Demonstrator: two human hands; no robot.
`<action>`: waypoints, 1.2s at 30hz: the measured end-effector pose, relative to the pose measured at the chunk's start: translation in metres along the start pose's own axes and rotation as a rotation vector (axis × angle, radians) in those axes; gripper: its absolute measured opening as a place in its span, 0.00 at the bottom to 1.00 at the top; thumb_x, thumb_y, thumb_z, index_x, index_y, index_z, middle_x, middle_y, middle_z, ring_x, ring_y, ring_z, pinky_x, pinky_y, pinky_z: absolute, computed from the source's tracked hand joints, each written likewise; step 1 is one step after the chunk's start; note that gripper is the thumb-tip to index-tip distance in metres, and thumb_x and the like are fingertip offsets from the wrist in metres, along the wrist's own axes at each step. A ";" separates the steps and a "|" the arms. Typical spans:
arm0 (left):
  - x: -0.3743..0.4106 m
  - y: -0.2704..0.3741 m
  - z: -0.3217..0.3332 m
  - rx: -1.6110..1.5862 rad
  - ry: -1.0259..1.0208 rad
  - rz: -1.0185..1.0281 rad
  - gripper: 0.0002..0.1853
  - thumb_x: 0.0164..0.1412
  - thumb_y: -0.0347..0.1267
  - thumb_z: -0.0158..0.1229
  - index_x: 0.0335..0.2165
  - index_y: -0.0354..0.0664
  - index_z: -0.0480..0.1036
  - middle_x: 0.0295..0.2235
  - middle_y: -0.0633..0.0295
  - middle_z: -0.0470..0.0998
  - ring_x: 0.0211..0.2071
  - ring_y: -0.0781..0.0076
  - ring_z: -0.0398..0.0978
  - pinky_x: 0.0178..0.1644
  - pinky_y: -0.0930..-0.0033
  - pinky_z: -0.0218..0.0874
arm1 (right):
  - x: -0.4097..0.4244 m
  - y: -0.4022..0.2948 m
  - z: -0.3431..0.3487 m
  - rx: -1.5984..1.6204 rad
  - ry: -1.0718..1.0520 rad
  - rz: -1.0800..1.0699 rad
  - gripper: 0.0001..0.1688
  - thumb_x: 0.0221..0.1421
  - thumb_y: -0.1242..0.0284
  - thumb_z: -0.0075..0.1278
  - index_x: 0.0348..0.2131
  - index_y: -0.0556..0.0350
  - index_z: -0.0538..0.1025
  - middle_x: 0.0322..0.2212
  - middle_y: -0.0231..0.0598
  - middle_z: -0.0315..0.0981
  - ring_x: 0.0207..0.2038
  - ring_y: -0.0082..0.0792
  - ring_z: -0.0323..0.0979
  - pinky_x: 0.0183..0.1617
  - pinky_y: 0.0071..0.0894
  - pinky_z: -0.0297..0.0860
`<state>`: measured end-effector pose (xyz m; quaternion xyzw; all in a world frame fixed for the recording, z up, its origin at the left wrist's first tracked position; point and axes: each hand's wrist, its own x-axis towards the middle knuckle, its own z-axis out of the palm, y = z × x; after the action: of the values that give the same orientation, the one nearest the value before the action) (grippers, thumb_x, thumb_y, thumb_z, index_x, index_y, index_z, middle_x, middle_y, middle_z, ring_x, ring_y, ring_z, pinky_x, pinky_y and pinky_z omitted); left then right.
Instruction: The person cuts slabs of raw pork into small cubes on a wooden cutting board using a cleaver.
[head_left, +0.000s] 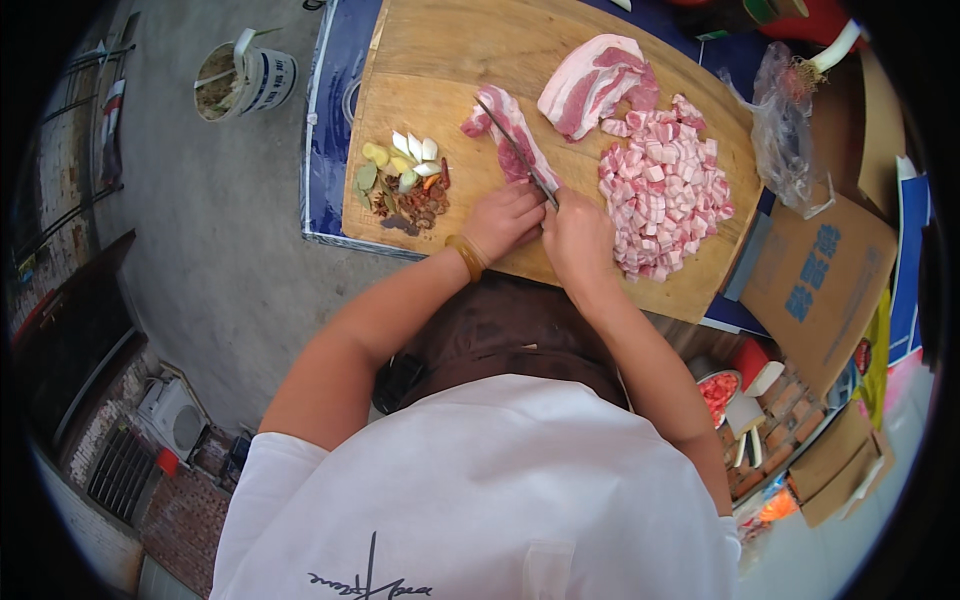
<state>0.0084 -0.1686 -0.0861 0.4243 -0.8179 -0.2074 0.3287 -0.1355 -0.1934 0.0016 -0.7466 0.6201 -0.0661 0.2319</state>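
My right hand (577, 232) grips the handle of a knife (517, 152), whose blade lies lengthwise over a strip of raw pork belly (512, 135). Close beside it, my left hand (510, 220), with an amber-coloured bangle at the wrist, rests at the strip's near end; its fingertips are partly hidden. Both hands are above a wooden cutting board (450, 45). A larger slab of pork belly (596, 82) lies beyond the strip, and a heap of diced pork (664, 195) is to the right. Garlic or scallion pieces (416, 148), ginger, dried chilies and spices (420, 206) lie at left.
The board stands on a blue-covered table (330, 150). A white bucket (247, 79) stands on the concrete floor at upper left. Right of the board are a plastic bag (784, 127) and a cardboard box (825, 277). A metal bowl of red pieces (716, 394) is lower right.
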 end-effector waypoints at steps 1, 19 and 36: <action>-0.002 -0.002 0.002 -0.005 0.001 -0.004 0.16 0.42 0.29 0.63 0.35 0.40 0.73 0.38 0.58 0.75 0.44 0.57 0.73 0.51 0.59 0.67 | 0.007 -0.003 0.001 0.011 -0.013 0.006 0.05 0.47 0.77 0.50 0.26 0.62 0.74 0.25 0.51 0.74 0.31 0.51 0.75 0.35 0.47 0.71; 0.046 -0.018 -0.021 0.146 0.349 -0.553 0.16 0.45 0.26 0.62 0.37 0.37 0.71 0.41 0.53 0.71 0.44 0.50 0.68 0.48 0.56 0.60 | 0.006 0.003 -0.001 0.138 -0.028 0.071 0.09 0.50 0.73 0.52 0.28 0.64 0.75 0.22 0.56 0.73 0.28 0.58 0.73 0.33 0.51 0.67; 0.041 -0.018 -0.003 0.108 0.419 -0.611 0.16 0.42 0.25 0.62 0.35 0.36 0.72 0.42 0.54 0.72 0.43 0.50 0.68 0.47 0.56 0.61 | 0.010 -0.016 -0.031 -0.110 -0.204 0.047 0.04 0.44 0.79 0.52 0.23 0.64 0.75 0.21 0.57 0.75 0.28 0.54 0.77 0.33 0.48 0.73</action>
<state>0.0031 -0.2129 -0.0802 0.6989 -0.5780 -0.1612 0.3892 -0.1310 -0.2091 0.0343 -0.7462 0.6135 0.0499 0.2537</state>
